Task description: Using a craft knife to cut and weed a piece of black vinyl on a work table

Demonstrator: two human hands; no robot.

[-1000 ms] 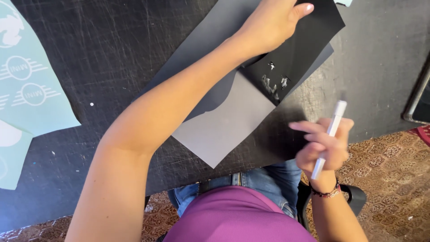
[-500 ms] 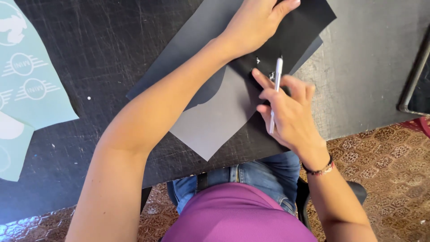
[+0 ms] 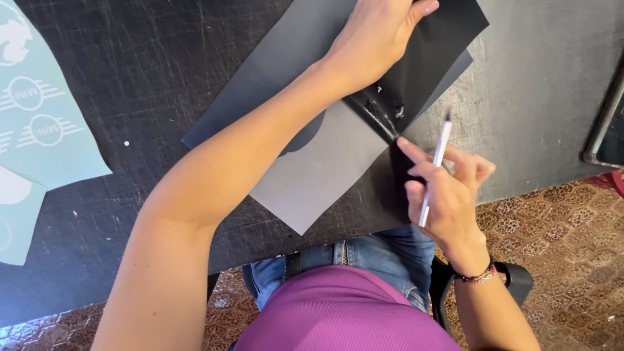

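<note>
1. On the scratched black tabletop (image 3: 149,84) lies a large matte grey sheet (image 3: 325,175), and over its 1 o'clock end a glossy black film sheet (image 3: 429,58) is laid.
2. Our left hand (image 3: 380,36) rests flat on that film toward 12 o'clock, fingers spread and pressing down, clenched on nothing.
3. Our right hand (image 3: 448,192) sits at about 4 o'clock from the left one, just beside the near edge of the film.
4. Its fingers (image 3: 416,153) are curled around a slim white pen-like tool with a dark tip (image 3: 434,172), which it grips around the middle of the shaft.
5. That tool points toward 12 o'clock, its tip just above the grey table edge, apart from the film.
6. We see the right forefinger stretched toward 11 o'clock, its tip touching the film's lower edge beside a patch of white scraps (image 3: 387,110).
7. Those scraps lie between our two hands, nearer the right fingertips.
8. At 9 o'clock, well apart, lie pale mint-green cut sheets with white round emblems (image 3: 39,130).
9. A beaded bracelet (image 3: 478,276) circles our right wrist.
</note>
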